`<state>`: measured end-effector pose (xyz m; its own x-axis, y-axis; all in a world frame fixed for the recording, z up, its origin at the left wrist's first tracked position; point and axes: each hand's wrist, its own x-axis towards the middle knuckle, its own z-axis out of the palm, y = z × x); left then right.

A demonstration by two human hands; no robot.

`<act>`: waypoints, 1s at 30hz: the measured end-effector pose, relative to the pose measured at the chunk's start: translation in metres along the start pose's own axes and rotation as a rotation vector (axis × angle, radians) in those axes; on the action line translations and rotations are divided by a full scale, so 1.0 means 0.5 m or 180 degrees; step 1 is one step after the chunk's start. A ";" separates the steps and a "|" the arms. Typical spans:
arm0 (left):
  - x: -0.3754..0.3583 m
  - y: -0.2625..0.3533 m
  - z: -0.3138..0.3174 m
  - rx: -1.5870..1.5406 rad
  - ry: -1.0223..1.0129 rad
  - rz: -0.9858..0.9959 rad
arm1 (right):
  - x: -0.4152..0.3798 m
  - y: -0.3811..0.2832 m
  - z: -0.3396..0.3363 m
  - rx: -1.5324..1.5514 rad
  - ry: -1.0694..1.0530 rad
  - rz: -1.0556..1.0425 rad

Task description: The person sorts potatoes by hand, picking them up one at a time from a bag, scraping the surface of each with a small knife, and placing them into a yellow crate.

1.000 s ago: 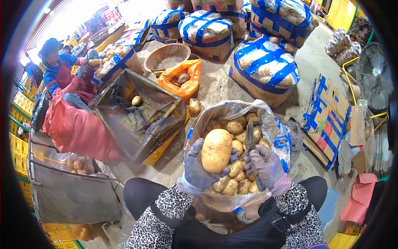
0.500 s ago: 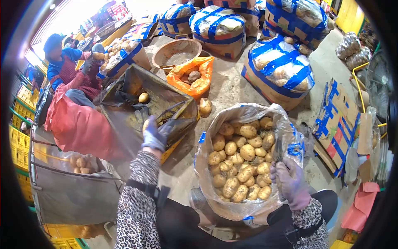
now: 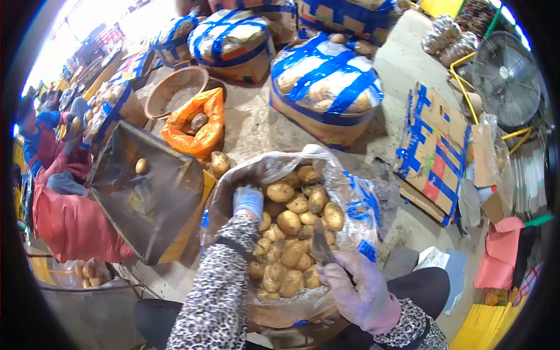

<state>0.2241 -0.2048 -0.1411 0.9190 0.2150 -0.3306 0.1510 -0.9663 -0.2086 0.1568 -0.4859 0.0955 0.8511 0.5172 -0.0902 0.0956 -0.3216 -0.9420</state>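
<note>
On your left hand (image 3: 249,200), you are wearing a pale blue glove (image 3: 251,204); on your right hand (image 3: 361,289), a greyish-lavender glove (image 3: 366,293) with a pink cuff (image 3: 389,316). You are also wearing sleeves (image 3: 210,291) in a black-and-white animal-spot print. A dark band (image 3: 232,245) is encircling the left sleeve near the cuff end. Below, you are wearing black legwear (image 3: 419,287).

Smudged grey floor (image 3: 402,70), white glare (image 3: 143,23) (upper left), caged fan (image 3: 505,79) at right.
</note>
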 end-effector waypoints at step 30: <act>-0.499 -0.069 -0.230 -0.9127 -0.0613 0.0249 | 0.019 -0.024 0.116 -0.0472 -0.1094 -0.1038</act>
<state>0.0313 -0.2412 0.0546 0.9434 0.0740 -0.3233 0.0667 0.9125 0.4037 0.1339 -0.4310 0.0873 0.5474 0.8333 0.0767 0.4223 -0.1960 -0.8850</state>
